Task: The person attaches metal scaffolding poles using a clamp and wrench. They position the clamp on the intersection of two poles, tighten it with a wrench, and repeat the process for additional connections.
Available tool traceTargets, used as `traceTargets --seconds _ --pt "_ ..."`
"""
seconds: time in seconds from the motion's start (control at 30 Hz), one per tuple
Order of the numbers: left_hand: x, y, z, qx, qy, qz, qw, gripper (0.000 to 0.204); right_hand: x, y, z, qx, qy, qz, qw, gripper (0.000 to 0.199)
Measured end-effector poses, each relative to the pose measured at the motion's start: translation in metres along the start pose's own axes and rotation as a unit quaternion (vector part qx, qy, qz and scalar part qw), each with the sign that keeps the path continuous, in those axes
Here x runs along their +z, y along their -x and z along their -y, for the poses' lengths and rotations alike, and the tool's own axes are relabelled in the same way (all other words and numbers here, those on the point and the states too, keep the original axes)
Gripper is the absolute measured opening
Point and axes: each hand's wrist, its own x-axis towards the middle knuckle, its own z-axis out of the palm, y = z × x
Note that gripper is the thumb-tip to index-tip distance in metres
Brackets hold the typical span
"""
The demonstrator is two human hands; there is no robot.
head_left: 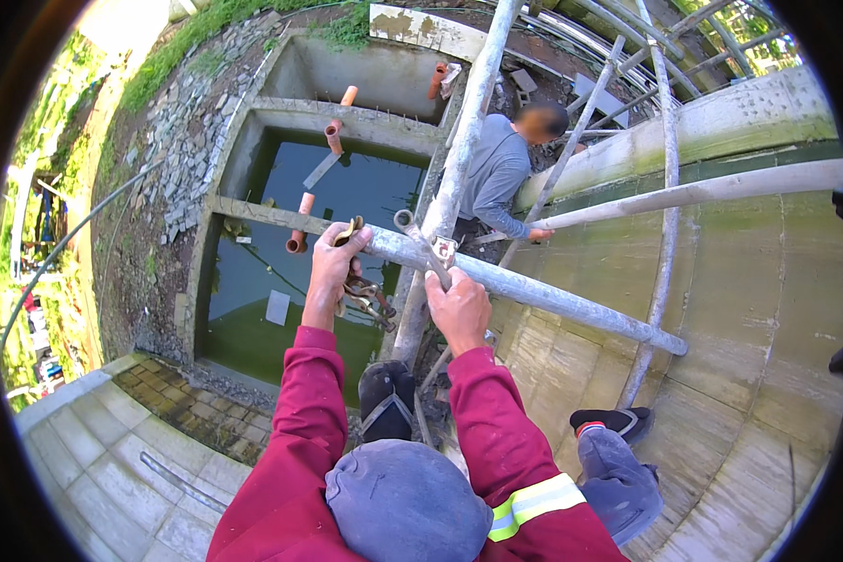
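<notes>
The left hand [331, 267] grasps the end of a smooth grey steel scaffold tube [534, 290], a rusty metal coupler [367, 298] hanging just below it. The right hand [457, 309] grips the same round tube beside a clamp [437, 249].

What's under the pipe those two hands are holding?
Below the pipe: a clamp hanging by the left hand, green water in a concrete tank, and a dark shoe. The right hand hides the joint.
</notes>
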Motion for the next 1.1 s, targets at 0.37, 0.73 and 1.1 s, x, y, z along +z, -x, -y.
traceTargets --seconds 0.37,0.73,1.1 --pt "0.001 0.0 0.002 -0.002 -0.02 -0.005 1.0 0.029 -0.14 -0.092 -0.037 -0.316 0.113 0.205 0.919 0.042" --pt "0.011 -0.001 0.001 0.0 -0.011 -0.01 1.0 0.028 -0.101 -0.184 0.009 -0.503 0.283 0.293 0.762 0.035" --pt "-0.001 0.003 0.0 -0.02 -0.006 -0.02 1.0 0.031 -0.08 0.011 -0.072 -0.149 0.085 0.068 0.983 0.045"
